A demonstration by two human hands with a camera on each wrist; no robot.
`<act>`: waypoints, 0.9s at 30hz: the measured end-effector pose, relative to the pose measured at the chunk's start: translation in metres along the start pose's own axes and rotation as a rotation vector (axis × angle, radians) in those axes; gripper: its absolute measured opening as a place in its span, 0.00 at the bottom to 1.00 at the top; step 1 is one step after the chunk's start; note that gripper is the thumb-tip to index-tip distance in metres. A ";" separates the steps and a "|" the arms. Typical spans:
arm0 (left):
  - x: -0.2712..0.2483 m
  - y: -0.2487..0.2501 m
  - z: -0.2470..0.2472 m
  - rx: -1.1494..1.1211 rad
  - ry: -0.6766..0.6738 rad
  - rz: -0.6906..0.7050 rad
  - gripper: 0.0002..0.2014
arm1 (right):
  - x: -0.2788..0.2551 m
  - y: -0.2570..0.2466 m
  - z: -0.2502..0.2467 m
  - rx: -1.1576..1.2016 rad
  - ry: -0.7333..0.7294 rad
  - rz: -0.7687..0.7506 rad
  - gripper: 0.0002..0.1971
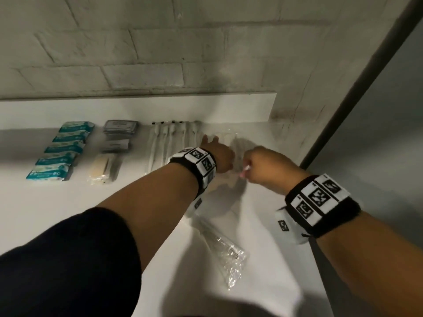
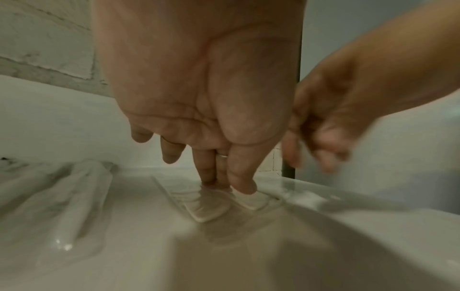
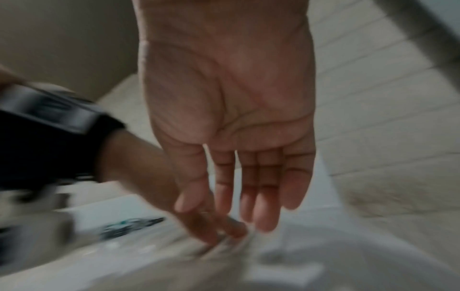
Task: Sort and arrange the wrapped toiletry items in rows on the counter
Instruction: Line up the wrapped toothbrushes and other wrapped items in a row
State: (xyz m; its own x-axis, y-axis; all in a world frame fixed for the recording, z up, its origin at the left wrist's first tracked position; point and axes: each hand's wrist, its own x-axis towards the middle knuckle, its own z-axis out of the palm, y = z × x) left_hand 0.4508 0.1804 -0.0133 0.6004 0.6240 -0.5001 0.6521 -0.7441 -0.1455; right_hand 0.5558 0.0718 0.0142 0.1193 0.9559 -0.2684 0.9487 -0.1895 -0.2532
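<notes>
My left hand (image 1: 217, 156) is on the white counter (image 1: 57, 202), fingers straight and close together, fingertips (image 2: 245, 186) pressing flat on a clear-wrapped pale flat item (image 2: 211, 208) at the right end of the far row. Its long axis runs near-to-far, far end toward the backsplash. My right hand (image 1: 265, 168) hangs just right of the left, apart from it, above the counter. Right wrist view shows its fingers (image 3: 263, 196) hanging straight and relaxed, slightly apart, but that view is blurred; head view shows something small and pinkish at the knuckles, can't tell what. Left of my left hand lies a batch of wrapped white sticks (image 1: 169, 143), long axes near-to-far, dark tips far. Further left: a column of grey packets (image 1: 120, 129) with a wrapped tan bar (image 1: 104, 168) nearest, then a column of five teal boxes (image 1: 63, 149) at far left. One loose clear-wrapped item (image 1: 225, 250) sits near me, pointing diagonally near-right.
</notes>
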 end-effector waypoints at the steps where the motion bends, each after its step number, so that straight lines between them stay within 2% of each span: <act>1: -0.001 0.000 -0.003 0.005 -0.019 -0.002 0.26 | -0.015 -0.015 0.002 -0.025 -0.078 -0.061 0.18; 4: -0.003 0.002 -0.010 0.053 -0.050 -0.009 0.28 | -0.045 -0.060 0.026 -0.111 -0.290 -0.224 0.20; 6: -0.003 0.003 -0.009 0.059 -0.049 -0.013 0.29 | -0.048 -0.081 0.049 -0.156 -0.334 -0.242 0.21; 8: -0.003 0.003 -0.008 0.049 -0.051 -0.014 0.29 | -0.043 -0.090 0.064 -0.182 -0.333 -0.208 0.28; 9: -0.003 0.003 -0.008 0.050 -0.050 -0.012 0.29 | -0.041 -0.089 0.066 -0.174 -0.326 -0.212 0.28; 11: -0.002 0.001 -0.007 0.059 -0.060 -0.013 0.30 | -0.038 -0.080 0.062 -0.118 -0.324 -0.229 0.22; 15: 0.001 -0.003 -0.010 0.087 -0.100 -0.002 0.28 | -0.040 -0.056 0.045 -0.065 -0.338 -0.244 0.21; 19: 0.000 -0.004 -0.019 0.107 -0.105 0.022 0.24 | -0.033 -0.030 0.009 -0.139 -0.359 -0.172 0.02; 20: 0.000 -0.005 -0.020 0.092 -0.100 0.025 0.23 | -0.031 -0.022 -0.005 -0.158 -0.325 -0.148 0.00; 22: 0.001 -0.008 -0.020 0.058 -0.085 0.025 0.22 | -0.025 -0.006 -0.031 -0.160 -0.206 -0.065 0.03; 24: 0.003 -0.009 -0.019 0.017 -0.093 0.008 0.25 | -0.017 0.010 -0.050 -0.113 0.010 -0.003 0.03; 26: 0.004 -0.008 -0.018 -0.004 -0.119 -0.004 0.27 | -0.003 0.023 -0.055 -0.063 0.255 -0.006 0.07; 27: 0.004 -0.008 -0.018 -0.004 -0.121 -0.002 0.28 | 0.004 0.028 -0.052 -0.029 0.331 -0.025 0.09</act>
State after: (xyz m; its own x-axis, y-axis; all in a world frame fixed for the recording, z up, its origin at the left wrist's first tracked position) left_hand 0.4564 0.1928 0.0016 0.5392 0.5916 -0.5994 0.6551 -0.7419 -0.1429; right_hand 0.5985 0.0820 0.0540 0.1797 0.9822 0.0551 0.9600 -0.1629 -0.2279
